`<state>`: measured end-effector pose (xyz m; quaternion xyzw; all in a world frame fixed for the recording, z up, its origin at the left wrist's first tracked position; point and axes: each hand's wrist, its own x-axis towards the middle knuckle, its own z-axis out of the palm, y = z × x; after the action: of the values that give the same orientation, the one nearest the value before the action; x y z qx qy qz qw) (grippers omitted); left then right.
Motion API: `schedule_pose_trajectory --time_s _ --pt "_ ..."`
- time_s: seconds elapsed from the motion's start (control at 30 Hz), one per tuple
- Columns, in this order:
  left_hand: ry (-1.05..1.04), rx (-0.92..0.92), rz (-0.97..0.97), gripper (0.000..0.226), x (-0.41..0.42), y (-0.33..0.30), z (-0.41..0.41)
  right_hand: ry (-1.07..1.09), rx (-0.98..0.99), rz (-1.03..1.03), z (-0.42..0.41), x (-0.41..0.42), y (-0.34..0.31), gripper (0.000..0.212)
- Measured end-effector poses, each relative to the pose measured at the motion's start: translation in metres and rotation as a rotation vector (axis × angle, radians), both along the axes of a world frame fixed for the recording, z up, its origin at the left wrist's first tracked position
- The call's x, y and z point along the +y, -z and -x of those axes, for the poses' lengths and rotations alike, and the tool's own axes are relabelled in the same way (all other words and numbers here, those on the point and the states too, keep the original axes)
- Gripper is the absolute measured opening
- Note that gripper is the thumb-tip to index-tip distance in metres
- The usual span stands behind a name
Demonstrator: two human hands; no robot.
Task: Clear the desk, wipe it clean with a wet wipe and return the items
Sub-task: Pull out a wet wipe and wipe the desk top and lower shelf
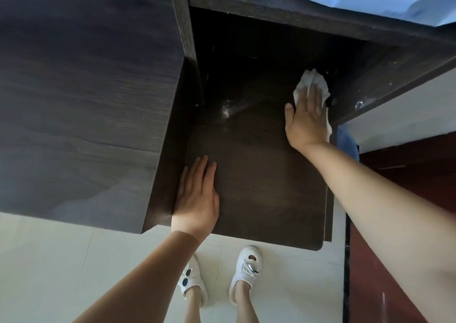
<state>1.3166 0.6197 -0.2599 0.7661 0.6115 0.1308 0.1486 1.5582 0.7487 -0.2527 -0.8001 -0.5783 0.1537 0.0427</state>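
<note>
The right hand [307,117] presses a crumpled white wet wipe [314,83] flat-fingered onto the dark wood-grain desk [259,182] at its far right, beside the side panel [385,75]. The left hand [197,196] rests flat, fingers straight, holding nothing, against the taller cabinet [86,88]. The wipe is partly hidden under the fingers.

both forearms are bare to the edge of view, with no sleeves, watch or rings showing on the left hand [196,199] or the right hand [306,120]. the feet wear white slip-on shoes [246,271] with round cut-out holes and small dark-and-white charms on top, ankles bare.
</note>
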Motion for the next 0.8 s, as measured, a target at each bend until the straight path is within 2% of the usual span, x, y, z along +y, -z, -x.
schedule_pose_trajectory --time_s 0.07,0.13,0.23,0.3,0.33,0.43,0.5,0.57,0.63,0.73,0.8 --pt "0.006 0.007 -0.002 0.046 -0.001 0.001 0.001 0.036 -0.031 -0.02 0.018 0.02 0.001 0.058" --pt "0.004 0.01 -0.007 0.047 -0.001 0.001 0.001 -0.07 -0.006 -0.053 0.05 0.039 0.001 0.058" --pt "0.004 0.012 -0.007 0.047 -0.001 0.0 0.0 -0.555 0.1 -0.052 0.095 0.042 0.002 0.058" --pt "0.008 0.019 -0.004 0.047 -0.001 0.0 0.001 -0.839 0.095 -0.028 0.091 0.049 0.001 0.057" --pt "0.007 0.027 -0.002 0.046 -0.001 0.0 0.001 -0.879 0.057 -0.06 0.078 0.061 0.001 0.055" --pt "0.011 0.037 0.0 0.045 -0.002 0.0 0.0 -0.707 -0.005 -0.027 0.037 0.091 0.0 0.052" --pt "0.019 0.034 -0.005 0.047 -0.001 0.001 0.0 -0.633 -0.005 -0.013 0.038 0.091 0.002 0.054" --pt "0.025 0.025 -0.004 0.048 -0.001 0.0 0.001 -0.617 0.027 -0.089 0.061 0.074 0.004 0.054" --pt "0.027 0.007 0.0 0.049 0.0 0.0 0.001 -0.727 0.086 -0.129 0.079 0.041 0.002 0.057" --pt "0.014 -0.03 -0.002 0.05 0.0 0.002 0.001 -0.984 0.203 -0.052 0.089 -0.031 -0.002 0.058" --pt "0.001 -0.061 -0.011 0.05 -0.002 0.002 0.001 -1.181 0.204 0.001 0.081 -0.049 -0.004 0.054"
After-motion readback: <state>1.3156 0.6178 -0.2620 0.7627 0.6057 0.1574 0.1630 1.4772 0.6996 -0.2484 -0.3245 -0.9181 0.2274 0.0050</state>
